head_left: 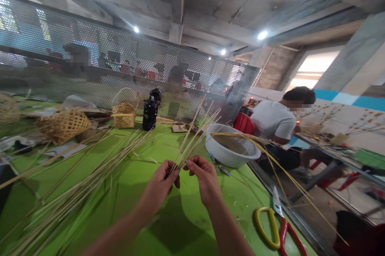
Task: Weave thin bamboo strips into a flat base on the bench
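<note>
My left hand (166, 178) grips the lower ends of a small bunch of pale bamboo strips (192, 132), pinched between thumb and fingers. The strips fan upward and away from me, tilted a little to the right. Close beside it, my right hand (202, 174) has thumb and forefinger pressed together near the base of the bunch. Whether a strip end lies in that pinch is too small to make out. Both hands are above the green table (132, 208). A long loose pile of thin bamboo strips (99, 176) lies to the left of my left hand.
A white basin (231, 156) of water has yellowish strips across its rim. Scissors (278, 224) with yellow and red handles lie near the right edge. Woven baskets (124, 115), a dark bottle (149, 112) and a perforated metal screen (168, 67) stand behind. A person (272, 117) sits at right.
</note>
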A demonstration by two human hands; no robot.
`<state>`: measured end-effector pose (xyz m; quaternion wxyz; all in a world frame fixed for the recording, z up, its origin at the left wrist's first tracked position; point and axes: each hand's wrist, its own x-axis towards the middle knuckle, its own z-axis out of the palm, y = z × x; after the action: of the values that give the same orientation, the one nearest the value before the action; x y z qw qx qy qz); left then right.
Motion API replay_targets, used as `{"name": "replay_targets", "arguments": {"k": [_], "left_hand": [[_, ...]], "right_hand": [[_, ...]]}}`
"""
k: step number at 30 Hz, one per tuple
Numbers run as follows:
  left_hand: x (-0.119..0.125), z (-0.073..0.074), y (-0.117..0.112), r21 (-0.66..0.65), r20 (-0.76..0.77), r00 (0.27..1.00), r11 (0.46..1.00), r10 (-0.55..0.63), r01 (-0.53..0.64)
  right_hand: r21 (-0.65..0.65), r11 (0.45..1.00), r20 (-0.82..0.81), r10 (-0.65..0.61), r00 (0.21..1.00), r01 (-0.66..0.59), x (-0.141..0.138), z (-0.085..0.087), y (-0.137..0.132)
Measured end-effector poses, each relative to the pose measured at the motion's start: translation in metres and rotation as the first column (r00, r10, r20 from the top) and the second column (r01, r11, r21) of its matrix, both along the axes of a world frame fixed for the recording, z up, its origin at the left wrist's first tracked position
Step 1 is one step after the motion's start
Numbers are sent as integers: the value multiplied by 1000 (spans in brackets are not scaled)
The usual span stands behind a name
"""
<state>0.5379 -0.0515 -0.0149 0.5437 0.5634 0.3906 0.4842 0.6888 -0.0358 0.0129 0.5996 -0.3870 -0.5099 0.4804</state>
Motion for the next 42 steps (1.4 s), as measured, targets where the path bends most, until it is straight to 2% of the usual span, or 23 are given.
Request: {"name": "replay_targets", "arguments": {"k": [9,20,32,42], "left_hand": [[-1,6,-3,-37,13,1000,999,-8,8],[-2,7,-5,-63,92,995,998,-24,30],[0,-1,2,-68,59,998,997,-25,29],[-1,4,-4,-77,43,999,997,16,-12]], "right_hand": [[43,998,39,-52,998,50,-1,-8,4],[71,997,36,-44,998,41,-1,-4,-1],[88,994,45,-71,996,67,0,-7,3],[91,994,68,-64,996,57,-3,-6,0]]}}
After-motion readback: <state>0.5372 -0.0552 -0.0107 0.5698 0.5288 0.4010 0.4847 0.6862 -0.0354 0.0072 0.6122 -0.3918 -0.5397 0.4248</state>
